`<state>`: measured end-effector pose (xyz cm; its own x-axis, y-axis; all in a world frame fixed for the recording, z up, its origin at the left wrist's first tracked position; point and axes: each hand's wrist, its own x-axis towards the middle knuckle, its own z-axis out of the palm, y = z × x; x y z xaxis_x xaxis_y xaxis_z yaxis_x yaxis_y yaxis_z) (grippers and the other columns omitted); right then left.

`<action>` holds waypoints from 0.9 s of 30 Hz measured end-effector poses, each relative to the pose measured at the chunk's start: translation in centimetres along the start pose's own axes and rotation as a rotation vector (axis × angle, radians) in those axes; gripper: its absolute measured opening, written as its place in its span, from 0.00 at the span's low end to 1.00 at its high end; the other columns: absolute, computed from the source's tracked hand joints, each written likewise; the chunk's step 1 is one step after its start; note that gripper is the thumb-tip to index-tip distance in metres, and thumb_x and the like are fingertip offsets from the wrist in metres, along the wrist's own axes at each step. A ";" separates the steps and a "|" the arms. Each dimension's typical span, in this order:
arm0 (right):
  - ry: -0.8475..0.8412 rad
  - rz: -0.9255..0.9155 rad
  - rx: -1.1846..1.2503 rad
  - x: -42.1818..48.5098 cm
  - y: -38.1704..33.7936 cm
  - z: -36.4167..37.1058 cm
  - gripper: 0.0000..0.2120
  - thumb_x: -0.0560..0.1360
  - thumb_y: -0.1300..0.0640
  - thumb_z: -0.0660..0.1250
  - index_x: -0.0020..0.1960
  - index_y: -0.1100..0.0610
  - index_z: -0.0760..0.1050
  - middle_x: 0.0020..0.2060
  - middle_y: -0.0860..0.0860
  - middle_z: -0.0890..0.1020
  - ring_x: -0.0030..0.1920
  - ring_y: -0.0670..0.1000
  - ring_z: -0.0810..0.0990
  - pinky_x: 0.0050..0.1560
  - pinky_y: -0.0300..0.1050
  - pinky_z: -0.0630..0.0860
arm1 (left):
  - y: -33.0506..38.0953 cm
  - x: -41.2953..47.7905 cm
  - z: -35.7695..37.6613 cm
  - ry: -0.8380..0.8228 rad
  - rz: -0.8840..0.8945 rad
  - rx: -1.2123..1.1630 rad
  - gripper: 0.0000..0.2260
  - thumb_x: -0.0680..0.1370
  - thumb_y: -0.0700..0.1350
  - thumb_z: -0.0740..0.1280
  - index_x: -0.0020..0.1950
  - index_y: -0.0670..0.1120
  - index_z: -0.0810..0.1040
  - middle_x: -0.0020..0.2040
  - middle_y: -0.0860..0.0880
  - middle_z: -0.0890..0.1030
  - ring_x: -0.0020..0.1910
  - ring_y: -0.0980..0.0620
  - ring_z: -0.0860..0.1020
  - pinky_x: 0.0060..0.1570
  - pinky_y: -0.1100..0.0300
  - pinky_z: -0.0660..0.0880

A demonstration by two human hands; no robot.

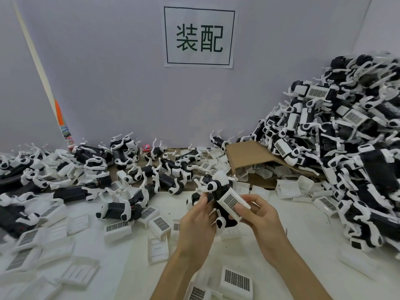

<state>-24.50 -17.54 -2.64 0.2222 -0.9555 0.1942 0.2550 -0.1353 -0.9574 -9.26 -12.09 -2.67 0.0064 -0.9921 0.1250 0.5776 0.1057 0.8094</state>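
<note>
Cover-fitting step: above the near bench [303,224], left hand [198,217] grips the toy robot dog [217,197]. The right hand [262,215] pinches the white grille cover [231,201] onto it with its fingers [240,207]. Next probably needs a firm, square press.

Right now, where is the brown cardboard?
In the head view the brown cardboard lies right of centre, just beyond the held toy, its right end tucked under the big heap of black-and-white toys.

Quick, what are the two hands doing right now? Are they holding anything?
The left hand is closed round the toy dog.
The right hand is closed on the white grille cover set against that toy, thumb on top.
</note>
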 end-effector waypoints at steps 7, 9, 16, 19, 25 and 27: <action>0.066 -0.022 -0.096 0.0 0.2 0.1 0.21 0.64 0.48 0.75 0.53 0.58 0.82 0.47 0.51 0.87 0.46 0.46 0.84 0.45 0.36 0.77 | 0.1 -0.1 0.0 -0.014 0.009 0.013 0.20 0.81 0.50 0.61 0.70 0.44 0.77 0.66 0.39 0.78 0.57 0.45 0.77 0.57 0.51 0.77; 0.097 0.005 -0.124 0.0 0.4 0.2 0.18 0.65 0.47 0.74 0.51 0.55 0.82 0.43 0.46 0.86 0.44 0.43 0.83 0.45 0.36 0.74 | 0.1 -0.1 0.0 -0.030 0.014 0.007 0.20 0.81 0.49 0.61 0.71 0.44 0.76 0.67 0.39 0.78 0.59 0.44 0.78 0.58 0.50 0.76; 0.112 0.061 -0.164 0.2 1.0 0.2 0.07 0.77 0.51 0.70 0.51 0.53 0.82 0.45 0.48 0.86 0.51 0.50 0.82 0.49 0.44 0.72 | 0.0 0.0 -0.2 -0.049 0.013 -0.020 0.23 0.76 0.50 0.65 0.70 0.45 0.76 0.67 0.39 0.78 0.60 0.43 0.77 0.64 0.46 0.72; 0.121 0.073 -0.138 0.3 0.9 0.0 0.08 0.77 0.52 0.69 0.52 0.54 0.83 0.47 0.50 0.86 0.52 0.50 0.81 0.49 0.44 0.72 | 0.1 0.0 -0.1 -0.046 0.013 -0.031 0.24 0.76 0.50 0.65 0.70 0.44 0.76 0.66 0.39 0.79 0.57 0.45 0.79 0.61 0.49 0.74; 0.114 0.080 -0.157 0.4 1.0 0.1 0.10 0.77 0.50 0.68 0.53 0.55 0.83 0.49 0.51 0.86 0.55 0.54 0.81 0.57 0.52 0.76 | 0.2 -0.1 0.0 -0.090 0.005 0.007 0.24 0.76 0.50 0.64 0.71 0.44 0.75 0.68 0.40 0.78 0.61 0.45 0.78 0.67 0.46 0.70; 0.103 0.086 -0.155 0.4 1.0 0.0 0.11 0.77 0.50 0.69 0.53 0.56 0.83 0.50 0.53 0.86 0.56 0.56 0.81 0.63 0.59 0.76 | 0.2 -0.2 0.1 -0.098 0.006 0.058 0.23 0.77 0.50 0.64 0.71 0.45 0.75 0.68 0.42 0.78 0.62 0.45 0.78 0.66 0.48 0.72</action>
<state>-24.18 -18.02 -3.54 0.1371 -0.9860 0.0952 0.0892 -0.0835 -0.9925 -9.21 -11.90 -2.49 -0.0715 -0.9804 0.1834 0.5296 0.1185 0.8399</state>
